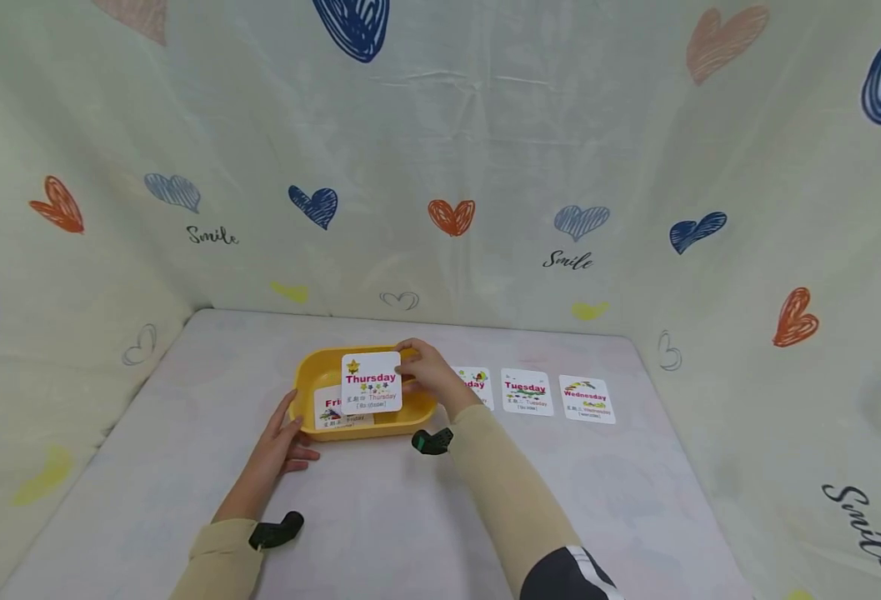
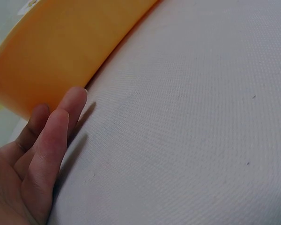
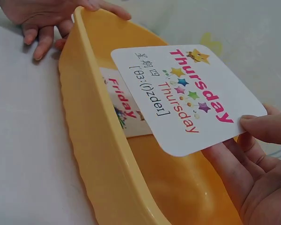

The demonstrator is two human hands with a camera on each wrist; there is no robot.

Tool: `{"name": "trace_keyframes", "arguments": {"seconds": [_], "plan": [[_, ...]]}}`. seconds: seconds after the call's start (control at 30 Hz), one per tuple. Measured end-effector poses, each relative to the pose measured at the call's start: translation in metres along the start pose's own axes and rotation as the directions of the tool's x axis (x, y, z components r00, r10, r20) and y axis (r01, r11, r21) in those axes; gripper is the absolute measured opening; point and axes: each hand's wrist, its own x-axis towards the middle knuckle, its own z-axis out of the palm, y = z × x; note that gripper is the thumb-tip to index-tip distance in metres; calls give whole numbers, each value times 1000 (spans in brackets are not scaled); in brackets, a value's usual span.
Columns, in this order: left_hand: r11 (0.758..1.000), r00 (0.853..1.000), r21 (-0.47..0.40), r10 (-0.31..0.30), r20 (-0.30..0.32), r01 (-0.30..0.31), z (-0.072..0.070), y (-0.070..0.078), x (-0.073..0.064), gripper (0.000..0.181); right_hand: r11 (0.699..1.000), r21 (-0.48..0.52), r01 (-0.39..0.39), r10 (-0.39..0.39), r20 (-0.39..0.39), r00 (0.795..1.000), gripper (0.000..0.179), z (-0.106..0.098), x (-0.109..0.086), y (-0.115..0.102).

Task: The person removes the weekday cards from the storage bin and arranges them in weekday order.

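A white Thursday card (image 1: 371, 382) is pinched at its right edge between the thumb and fingers of my right hand (image 1: 434, 375), tilted above a yellow tray (image 1: 410, 423). Below it in the tray lies a Friday card (image 3: 122, 105), partly covered in the head view. My left hand (image 1: 275, 446) rests against the tray's near left corner, its thumb and index finger at the rim. In the left wrist view its other fingers (image 2: 47, 150) are extended beside the tray's outer wall (image 2: 61, 51).
Right of the tray, a row of cards lies on the white table (image 1: 380, 517): one partly hidden by my right hand (image 1: 476, 387), then a Tuesday card (image 1: 528, 392) and a Wednesday card (image 1: 587, 400). A heart-patterned curtain (image 1: 485, 133) encloses the table's back and sides.
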Motion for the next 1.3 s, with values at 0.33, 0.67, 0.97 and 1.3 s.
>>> {"name": "trace_keyframes", "arguments": {"seconds": [0.33,0.67,0.97,1.3], "plan": [[1000,1000,5,-5,-11,5,0,2,-4,61,998,51,-22,26,-68,997,37,-29,-19,1],[1000,1000,-17,-3,-20,3,-1,1,-3,61,995,104,-13,20,-66,998,36,-60,-44,14],[1000,1000,-9,-8,-21,8,-1,0,0,61,993,115,-21,35,-119,992,39,-88,-70,35],[1000,1000,-19,-14,0,14,0,1,0,61,995,67,-73,81,-130,988,38,-113,-92,55]]}}
